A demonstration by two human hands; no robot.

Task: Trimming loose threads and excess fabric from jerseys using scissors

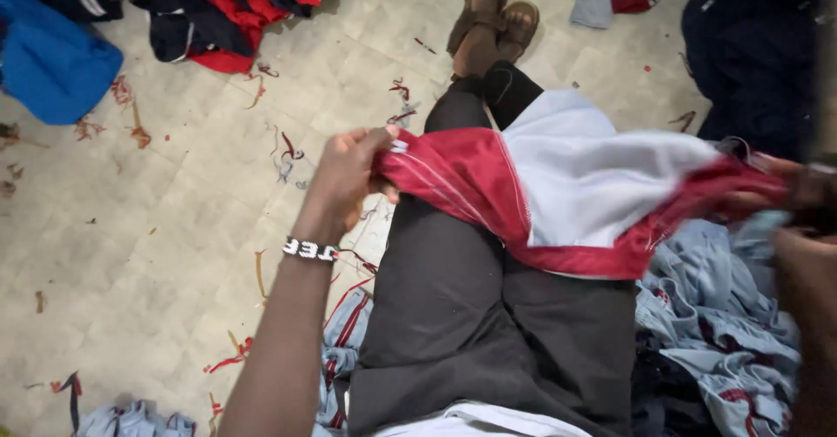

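Observation:
My left hand is closed on the left end of a red and white garment, pinching its red edge. The cloth is stretched across my lap, over my dark grey trousers. At the right edge of the view my right hand grips the other red end; it is partly cut off and blurred. A beaded band sits on my left wrist.
Light blue patterned garments are heaped at my right side and under my legs. Red, navy and blue clothes lie on the tiled floor at top left. Red thread scraps litter the floor. My sandalled feet are stretched ahead.

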